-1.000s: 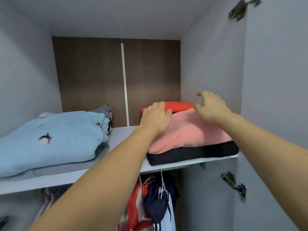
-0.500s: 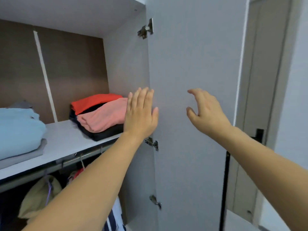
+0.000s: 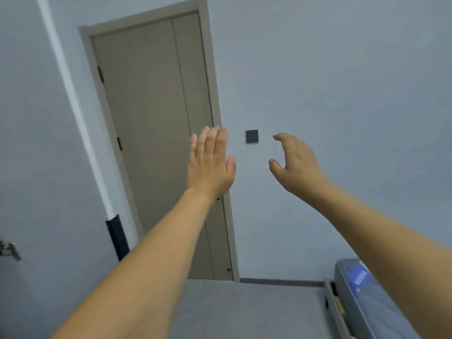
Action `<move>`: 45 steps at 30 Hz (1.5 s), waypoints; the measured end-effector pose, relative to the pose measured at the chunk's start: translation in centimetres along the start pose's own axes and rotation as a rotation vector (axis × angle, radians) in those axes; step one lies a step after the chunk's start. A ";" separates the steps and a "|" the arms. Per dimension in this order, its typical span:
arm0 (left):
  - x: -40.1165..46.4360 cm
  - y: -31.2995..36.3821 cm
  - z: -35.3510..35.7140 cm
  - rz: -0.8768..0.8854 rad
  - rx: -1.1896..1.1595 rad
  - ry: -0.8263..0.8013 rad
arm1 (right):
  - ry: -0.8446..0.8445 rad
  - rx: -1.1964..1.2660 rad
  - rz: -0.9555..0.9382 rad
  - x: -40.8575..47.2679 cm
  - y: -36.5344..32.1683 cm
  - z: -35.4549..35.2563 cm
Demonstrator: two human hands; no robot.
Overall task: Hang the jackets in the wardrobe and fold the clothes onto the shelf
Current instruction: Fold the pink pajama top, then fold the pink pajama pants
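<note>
Bare left hand [image 3: 210,165] flat, right hand [image 3: 297,162] loosely curled, both empty; between garments, likely fetching another beyond them.

Bedroom corner: taupe door [image 3: 156,133] shut in pale blue-grey wall [image 3: 342,94], dark switch plate [image 3: 252,136] beside frame; grey floor [image 3: 244,311], mattress [image 3: 367,294] at rt.

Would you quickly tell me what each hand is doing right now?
Left hand: open, fingers straight and together, holding nothing.
Right hand: open, fingers loosely curled, thumb apart from them, holding nothing.
</note>
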State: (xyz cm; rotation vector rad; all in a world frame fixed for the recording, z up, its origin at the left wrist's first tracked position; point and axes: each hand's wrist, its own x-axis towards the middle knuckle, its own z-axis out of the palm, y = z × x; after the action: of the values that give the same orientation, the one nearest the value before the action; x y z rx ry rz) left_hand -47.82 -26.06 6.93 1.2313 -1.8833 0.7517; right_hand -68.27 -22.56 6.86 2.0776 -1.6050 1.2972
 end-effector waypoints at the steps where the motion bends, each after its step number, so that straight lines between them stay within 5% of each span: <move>1: 0.7 2.4 2.1 0.020 -0.031 -0.017 | -0.009 -0.026 0.036 -0.4 3.0 -0.7; 16: 8.0 22.8 38.3 0.280 -0.308 -0.392 | -0.188 -0.179 0.639 -4.7 39.8 3.5; 20: 10.0 31.6 45.8 0.315 -0.437 -0.482 | -0.189 -0.237 0.813 -6.9 48.5 1.7; 24: 10.2 42.0 51.4 0.532 -0.500 -0.573 | -0.163 -0.306 0.977 -10.4 57.2 -0.7; 34: 9.4 60.2 69.0 0.763 -0.461 -0.797 | -0.166 -0.316 1.266 -17.5 80.7 -1.3; 45: -2.7 81.4 102.8 0.969 -0.426 -1.028 | -0.276 -0.436 1.227 -30.1 114.0 15.1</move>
State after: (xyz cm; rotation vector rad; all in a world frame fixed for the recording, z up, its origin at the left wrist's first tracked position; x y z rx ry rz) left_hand -150.44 -76.61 -57.20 0.3223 -3.3331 0.0497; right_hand -159.49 -55.48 -61.83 0.9348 -3.1209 0.6905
